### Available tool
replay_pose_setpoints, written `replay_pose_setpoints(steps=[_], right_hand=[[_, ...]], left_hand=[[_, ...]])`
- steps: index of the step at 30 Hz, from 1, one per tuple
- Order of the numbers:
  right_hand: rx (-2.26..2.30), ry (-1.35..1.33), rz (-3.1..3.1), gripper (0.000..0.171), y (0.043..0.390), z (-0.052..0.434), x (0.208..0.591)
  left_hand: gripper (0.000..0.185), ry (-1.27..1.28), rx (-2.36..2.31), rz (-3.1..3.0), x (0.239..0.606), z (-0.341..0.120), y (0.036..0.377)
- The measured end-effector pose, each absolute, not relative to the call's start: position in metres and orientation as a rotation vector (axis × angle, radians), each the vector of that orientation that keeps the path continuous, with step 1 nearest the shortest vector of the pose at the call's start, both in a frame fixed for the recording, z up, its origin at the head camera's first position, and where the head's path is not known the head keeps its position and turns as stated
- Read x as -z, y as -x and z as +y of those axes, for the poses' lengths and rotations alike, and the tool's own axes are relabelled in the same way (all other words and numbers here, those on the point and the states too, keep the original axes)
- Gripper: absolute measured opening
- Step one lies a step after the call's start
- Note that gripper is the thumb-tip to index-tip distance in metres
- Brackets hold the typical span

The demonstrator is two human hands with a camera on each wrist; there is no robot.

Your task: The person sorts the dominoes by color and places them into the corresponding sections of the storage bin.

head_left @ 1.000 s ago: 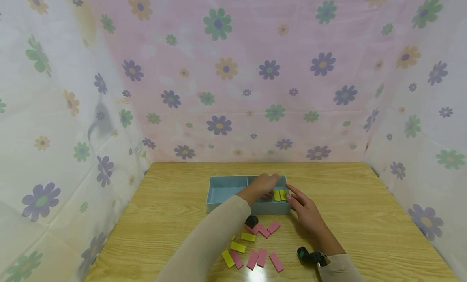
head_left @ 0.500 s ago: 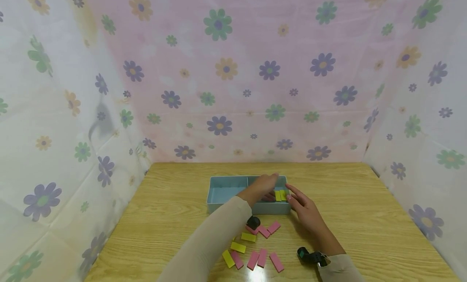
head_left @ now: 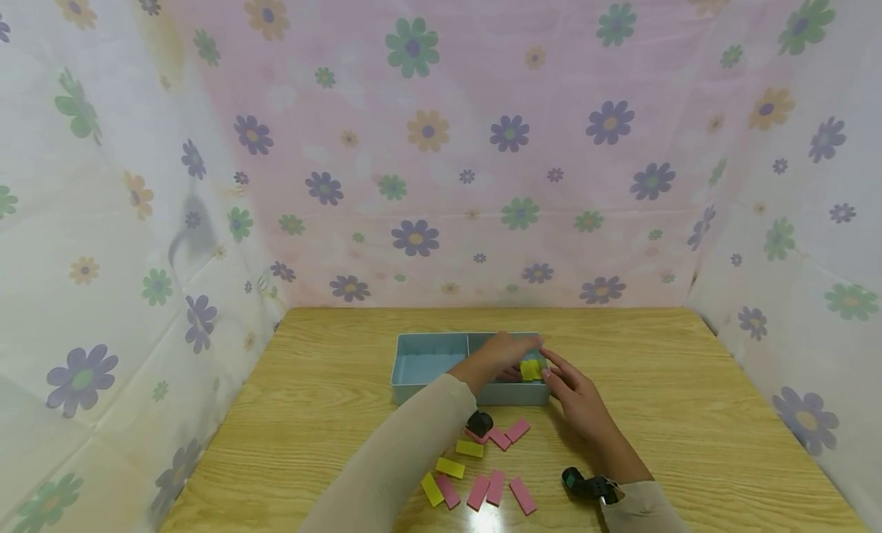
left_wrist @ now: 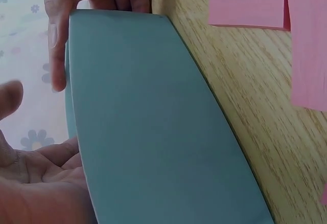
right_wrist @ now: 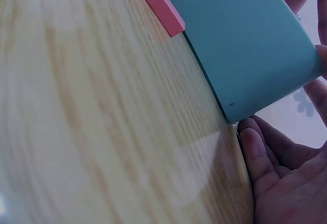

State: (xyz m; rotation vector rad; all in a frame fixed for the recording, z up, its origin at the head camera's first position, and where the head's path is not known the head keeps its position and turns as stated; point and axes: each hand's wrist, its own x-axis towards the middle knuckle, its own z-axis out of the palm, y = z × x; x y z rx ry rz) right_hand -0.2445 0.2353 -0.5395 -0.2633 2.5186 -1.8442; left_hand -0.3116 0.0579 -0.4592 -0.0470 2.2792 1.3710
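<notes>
A blue two-compartment tray (head_left: 427,364) sits mid-table. My left hand (head_left: 508,352) reaches into its right compartment, fingertips over the yellow tiles (head_left: 530,370) standing there; in the left wrist view its palm (left_wrist: 36,178) lies relaxed behind the tray wall (left_wrist: 153,121). A pink tile shows under that hand. My right hand (head_left: 572,387) rests against the tray's near right corner, its thumb (left_wrist: 56,45) on the rim and its palm (right_wrist: 281,178) flat beside the tray corner (right_wrist: 245,45). Whether the left fingers pinch a tile is hidden.
Several loose pink tiles (head_left: 517,429) and yellow tiles (head_left: 449,467) lie on the wooden table (head_left: 689,410) in front of the tray; one pink tile (right_wrist: 158,1) touches its wall. Flowered cloth walls (head_left: 441,150) enclose three sides. The tray's left compartment holds nothing.
My left hand has slid slightly right over the yellow tiles, which now show as one patch instead of two. The right hand and tray stay put.
</notes>
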Motion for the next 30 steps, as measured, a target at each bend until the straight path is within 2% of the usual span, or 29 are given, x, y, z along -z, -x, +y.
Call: replay_pose_setpoints(steps=[8,15,20,27,30], right_hand=[[1.846,0.251,2.513,0.054,0.244,0.235,0.540],[1.828,0.236,2.530,0.054,0.246,0.235,0.540],[1.843,0.242,2.529,0.052,0.245,0.235,0.540],[1.845,0.247,2.527,0.054,0.248,0.236,0.543],[1.864,0.245,2.510,0.053,0.249,0.235,0.543]], left_hand=[[0.094,0.043,-1.338,2.298,0.458,0.056,0.310],[0.090,0.039,-1.333,2.307,0.454,0.053,0.308],[0.093,-0.045,-1.339,2.318,0.446,0.049,0.304],[0.071,-0.149,-1.421,2.280,0.432,0.039,0.302],[0.067,-0.205,-1.448,2.282,0.426,0.031,0.301]])
